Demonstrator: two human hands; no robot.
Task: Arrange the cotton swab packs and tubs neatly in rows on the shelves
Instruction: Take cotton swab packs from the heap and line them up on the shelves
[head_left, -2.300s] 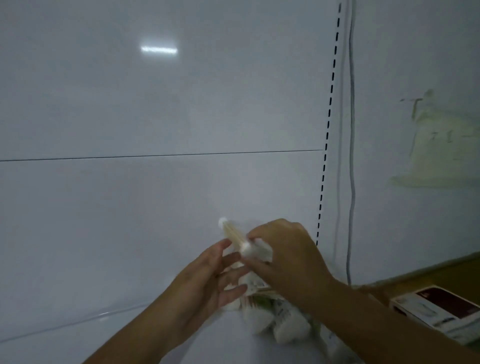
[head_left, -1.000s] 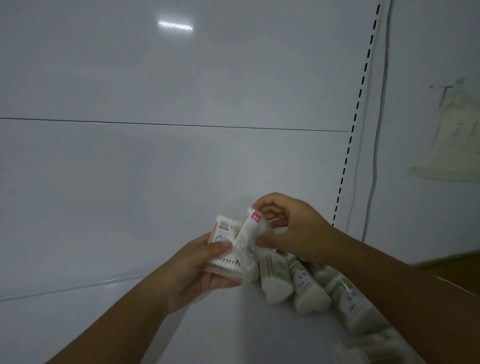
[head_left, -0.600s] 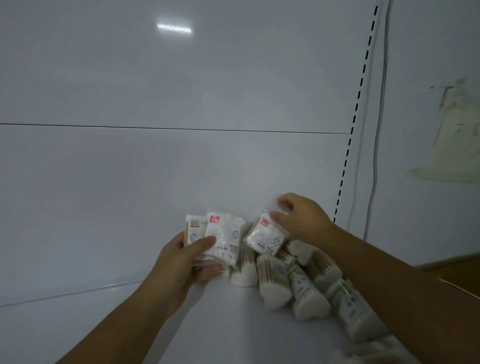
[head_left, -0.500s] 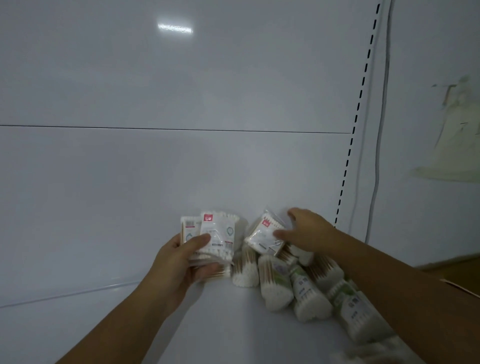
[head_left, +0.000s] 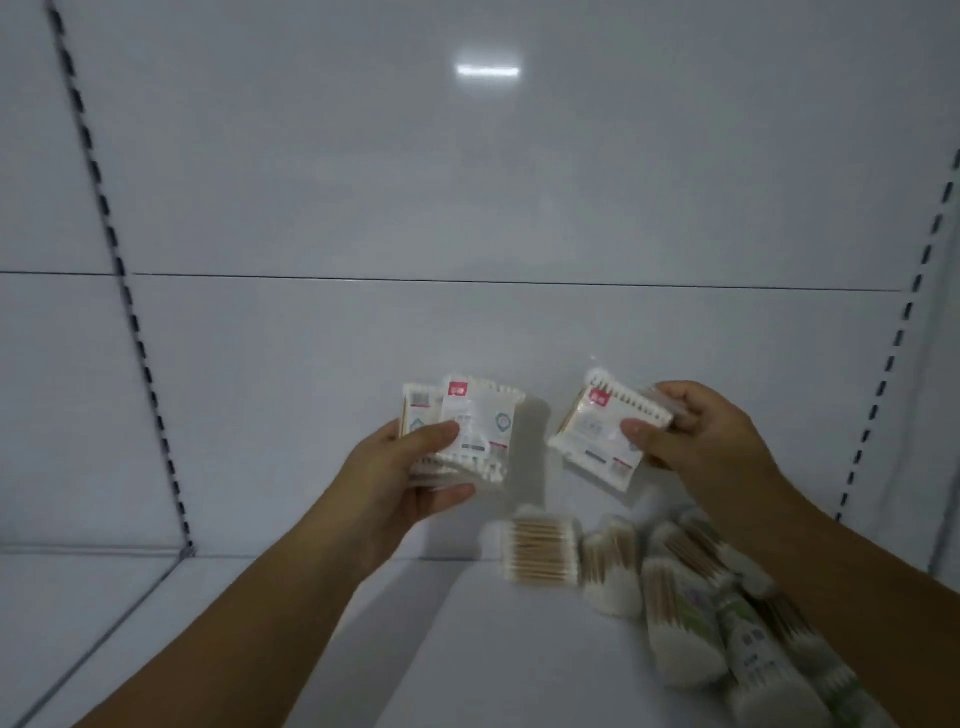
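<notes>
right hand (head_left: 696, 441) pinches one flat pack (head_left: 602, 431), tilted, long edge slanting down-right | left hand (head_left: 410, 478) grips stack of packs (head_left: 467, 426), just left, level | loose bundles (head_left: 675, 587) on shelf (head_left: 467, 649) below right hand, which is nearer

Only the person's two forearms and hands show, rising from the bottom edge of the view. Both forearms are bare as far as the view reaches; no sleeve, cuff or glove covers them. The left hand (head_left: 402, 475) has no ring, and its wrist carries no watch or band. The right hand (head_left: 696, 434) is likewise unadorned, with a plain wrist. The fingernails that can be seen are short and look unpainted, though the dim light and slight blur hide finer detail.
</notes>
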